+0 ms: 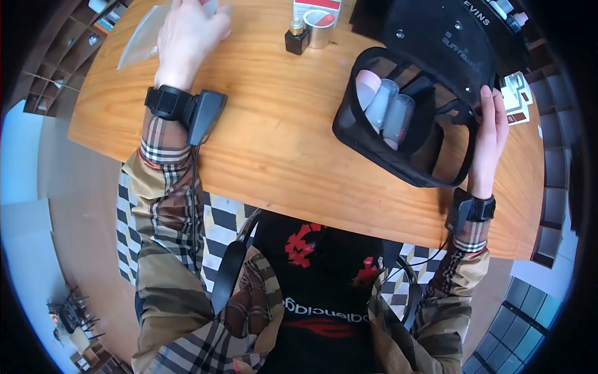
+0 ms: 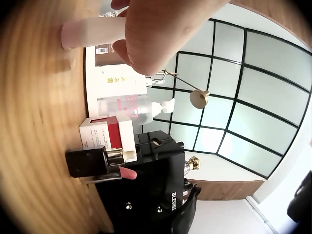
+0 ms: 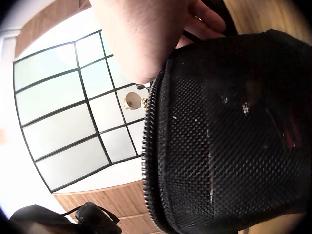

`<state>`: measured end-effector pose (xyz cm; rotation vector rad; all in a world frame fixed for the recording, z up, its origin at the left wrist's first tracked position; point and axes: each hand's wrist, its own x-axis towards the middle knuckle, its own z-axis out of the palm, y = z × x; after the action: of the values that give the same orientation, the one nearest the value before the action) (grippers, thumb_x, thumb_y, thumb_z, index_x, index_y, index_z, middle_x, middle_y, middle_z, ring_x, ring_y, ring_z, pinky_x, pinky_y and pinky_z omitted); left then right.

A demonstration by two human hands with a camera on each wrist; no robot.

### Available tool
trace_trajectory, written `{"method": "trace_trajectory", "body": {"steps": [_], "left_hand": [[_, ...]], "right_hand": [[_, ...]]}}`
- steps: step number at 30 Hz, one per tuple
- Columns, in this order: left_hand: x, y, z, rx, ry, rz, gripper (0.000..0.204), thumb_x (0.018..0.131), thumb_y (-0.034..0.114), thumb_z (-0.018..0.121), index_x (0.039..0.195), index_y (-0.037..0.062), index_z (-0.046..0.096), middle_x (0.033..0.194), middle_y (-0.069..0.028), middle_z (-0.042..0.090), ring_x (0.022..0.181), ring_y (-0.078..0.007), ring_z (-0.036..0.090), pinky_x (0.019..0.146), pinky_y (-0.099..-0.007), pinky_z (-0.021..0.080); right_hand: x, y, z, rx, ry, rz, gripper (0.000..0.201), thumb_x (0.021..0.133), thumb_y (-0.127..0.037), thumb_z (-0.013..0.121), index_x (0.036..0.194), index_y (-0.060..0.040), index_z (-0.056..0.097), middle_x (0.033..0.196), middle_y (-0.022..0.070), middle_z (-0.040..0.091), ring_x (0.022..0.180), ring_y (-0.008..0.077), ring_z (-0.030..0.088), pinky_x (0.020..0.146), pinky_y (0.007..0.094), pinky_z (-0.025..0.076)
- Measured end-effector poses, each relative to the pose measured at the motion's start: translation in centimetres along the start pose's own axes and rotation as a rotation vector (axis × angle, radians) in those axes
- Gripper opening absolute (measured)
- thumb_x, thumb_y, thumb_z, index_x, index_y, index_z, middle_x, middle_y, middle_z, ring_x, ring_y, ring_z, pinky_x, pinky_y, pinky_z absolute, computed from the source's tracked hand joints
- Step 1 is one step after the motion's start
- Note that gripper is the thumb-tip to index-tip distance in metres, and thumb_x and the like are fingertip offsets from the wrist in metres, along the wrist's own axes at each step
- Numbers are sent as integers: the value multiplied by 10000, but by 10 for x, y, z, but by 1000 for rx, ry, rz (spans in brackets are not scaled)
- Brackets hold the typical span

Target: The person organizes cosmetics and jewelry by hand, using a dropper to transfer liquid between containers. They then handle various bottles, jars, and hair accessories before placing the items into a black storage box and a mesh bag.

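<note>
At the far left of the table, my left hand (image 1: 190, 37) holds the top of a small translucent bottle with a pinkish base (image 2: 92, 33). The left wrist view has that bottle upright, its base close to the wood. A clear plastic bag (image 1: 142, 38) lies beside this hand. On the right, a black mesh toiletry bag (image 1: 380, 157) stands with its lid (image 1: 430, 37) folded back. Inside it are a pink-topped bottle (image 1: 367, 87) and two translucent bottles (image 1: 397, 118). My right hand (image 1: 491, 134) grips the bag's right rim near the lid; its thumb is hidden.
A dark square bottle with a gold neck (image 1: 296, 38) stands by a silver cup (image 1: 319, 34), before a red-and-white box (image 2: 108, 132). Behind are a clear pump bottle (image 2: 131, 107) and a black case (image 2: 151, 187). White cartons (image 1: 517, 100) stand beyond the right hand.
</note>
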<state>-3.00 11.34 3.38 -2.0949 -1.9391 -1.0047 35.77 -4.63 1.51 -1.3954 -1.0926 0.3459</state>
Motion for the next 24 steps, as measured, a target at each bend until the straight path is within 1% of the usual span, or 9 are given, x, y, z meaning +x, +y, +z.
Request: {"method": "trace_trajectory", "body": {"steps": [1, 3, 7, 10, 12, 14, 16, 22, 24], "left_hand": [[4, -1, 4, -6, -2, 5, 430, 810, 244, 726, 1122, -9, 572, 1006, -209, 671, 930, -358, 682, 832, -459, 545], [13, -13, 12, 46, -128, -78, 445, 889, 414, 629, 1146, 57, 692, 1247, -207, 697, 1190, -365, 641, 998, -432, 473], [21, -29, 14, 20, -141, 62, 588, 877, 500, 638, 1201, 9, 639, 1108, -240, 729, 1061, -389, 703, 910, -430, 532], [17, -28, 12, 93, -158, 2, 560, 876, 482, 655, 1190, 18, 654, 1107, -226, 733, 1070, -380, 701, 921, -421, 529], [17, -24, 9, 86, -33, 68, 548, 855, 505, 678, 1148, 41, 678, 989, -205, 756, 986, -393, 720, 871, -452, 548], [13, -11, 1, 54, -31, 55, 514, 881, 442, 677, 1177, 23, 663, 1069, -196, 745, 1020, -341, 715, 897, -404, 534], [7, 7, -9, 22, 161, 65, 493, 884, 437, 688, 1166, 32, 672, 1059, -161, 745, 980, -293, 711, 880, -380, 533], [-24, 44, -15, -370, 391, 542, 322, 835, 178, 821, 1087, 43, 673, 1011, -71, 699, 846, -181, 596, 789, -320, 476], [-40, 62, -7, -773, 372, 899, 310, 781, 95, 823, 1044, 38, 669, 982, -79, 697, 846, -208, 635, 750, -310, 497]], "right_hand": [[0, 0, -2, -5, 6, 0, 224, 1062, -278, 601, 979, -74, 640, 829, -88, 496, 765, 28, 397, 685, 201, 322], [0, 0, -5, -68, -11, 20, 210, 1060, -268, 608, 971, -80, 636, 828, -90, 493, 768, 27, 401, 691, 196, 329], [1, 3, -4, -34, -9, -30, 196, 1055, -244, 619, 938, -87, 610, 817, -89, 477, 768, 18, 401, 689, 193, 335], [5, 9, -10, 3, -90, -42, 193, 1055, -252, 623, 943, -94, 620, 816, -103, 479, 769, 13, 411, 690, 190, 331], [4, 10, -11, 33, -100, -44, 193, 1060, -263, 616, 962, -97, 636, 823, -106, 491, 772, 13, 416, 690, 191, 332], [3, 9, -12, -3, -115, -47, 222, 1040, -313, 635, 1041, -92, 659, 836, -74, 497, 769, 32, 438, 701, 195, 357], [0, 2, -6, 31, -111, -92, 219, 1034, -315, 649, 1029, -96, 658, 845, -74, 522, 777, 26, 463, 722, 194, 374], [5, 12, -16, -33, -95, -19, 235, 1038, -322, 638, 1063, -92, 680, 852, -83, 542, 789, 22, 476, 727, 193, 380], [5, 11, -14, -73, -110, -75, 248, 1042, -327, 631, 1054, -86, 685, 844, -87, 541, 790, 17, 473, 719, 193, 380]]}}
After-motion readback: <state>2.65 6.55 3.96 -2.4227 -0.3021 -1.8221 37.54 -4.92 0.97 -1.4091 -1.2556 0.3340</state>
